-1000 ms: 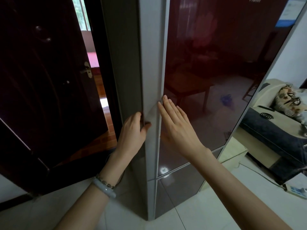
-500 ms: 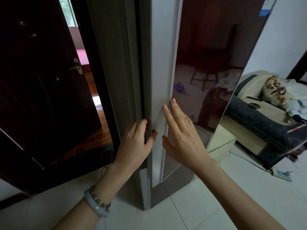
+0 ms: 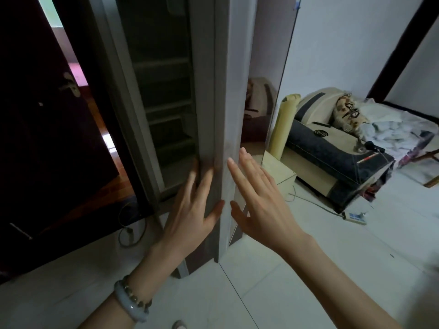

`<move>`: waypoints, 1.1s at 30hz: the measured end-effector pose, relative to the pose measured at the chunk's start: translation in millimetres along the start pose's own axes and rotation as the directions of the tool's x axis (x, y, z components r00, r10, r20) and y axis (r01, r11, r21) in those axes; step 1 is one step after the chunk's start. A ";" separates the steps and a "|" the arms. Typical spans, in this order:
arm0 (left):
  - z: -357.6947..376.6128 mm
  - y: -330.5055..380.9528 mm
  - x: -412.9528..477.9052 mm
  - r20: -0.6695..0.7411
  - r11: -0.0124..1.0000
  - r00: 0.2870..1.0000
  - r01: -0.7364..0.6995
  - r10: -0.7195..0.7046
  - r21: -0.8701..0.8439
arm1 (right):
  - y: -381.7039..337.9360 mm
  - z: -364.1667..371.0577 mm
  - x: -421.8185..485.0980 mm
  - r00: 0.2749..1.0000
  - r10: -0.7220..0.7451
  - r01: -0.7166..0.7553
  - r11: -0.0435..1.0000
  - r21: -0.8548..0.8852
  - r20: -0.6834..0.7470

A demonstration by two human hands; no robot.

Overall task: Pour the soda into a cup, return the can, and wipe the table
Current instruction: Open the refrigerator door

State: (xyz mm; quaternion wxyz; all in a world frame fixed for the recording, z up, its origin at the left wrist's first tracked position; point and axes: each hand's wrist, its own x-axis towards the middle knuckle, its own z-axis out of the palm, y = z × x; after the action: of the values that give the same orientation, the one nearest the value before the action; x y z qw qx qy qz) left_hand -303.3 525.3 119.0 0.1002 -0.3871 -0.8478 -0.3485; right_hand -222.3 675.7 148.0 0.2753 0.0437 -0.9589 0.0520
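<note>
A fridge door (image 3: pixel 225 91) stands swung open edge-on in front of me, grey on its edge and glossy dark red on its front face. My left hand (image 3: pixel 192 214), with bracelets at the wrist, clasps the door's edge: fingers on the inner side, thumb on the edge. My right hand (image 3: pixel 259 200) is flat and open, fingertips at the door's outer edge. Inside the fridge (image 3: pixel 166 103) I see dim, bare-looking shelves. No soda can, cup or table is in view.
A dark wooden room door (image 3: pixel 47 138) stands open at the left. A looped cable (image 3: pixel 128 229) lies on the white tile floor by the fridge base. At the right are a rolled mat (image 3: pixel 283 124), a cream box (image 3: pixel 278 169), a cluttered sofa (image 3: pixel 332 150) and a power strip (image 3: pixel 354 217).
The fridge door has swung further open toward me and to the right, exposing the shelves inside. My left hand stays on its edge; my right hand has come off the front face.
</note>
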 end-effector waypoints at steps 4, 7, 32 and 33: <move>19.8 31.3 -9.2 0.096 0.998 0.995 -0.036 0.031 0.051 | 8.5 -21.2 -33.5 0.999 0.038 -0.037 0.998 -0.057 0.016; 33.7 54.1 -13.9 0.139 0.996 0.988 -0.074 0.068 0.043 | 19.1 -34.5 -56.9 0.995 0.096 -0.095 0.993 -0.064 0.022; 164.3 121.9 68.7 0.365 0.764 0.754 -0.626 0.545 0.153 | 143.6 -85.5 -147.9 0.752 0.656 -0.647 0.719 -0.253 -0.058; 171.4 125.2 76.1 0.356 0.739 0.736 -0.654 0.575 0.159 | 150.1 -87.3 -147.7 0.736 0.674 -0.666 0.702 -0.252 -0.067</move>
State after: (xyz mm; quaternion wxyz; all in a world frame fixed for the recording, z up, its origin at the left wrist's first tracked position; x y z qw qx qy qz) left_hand -247.1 741.8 90.4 0.1408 -0.6755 -0.7146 -0.1150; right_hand -68.7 843.4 131.6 0.2262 -0.3429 -0.9115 0.0220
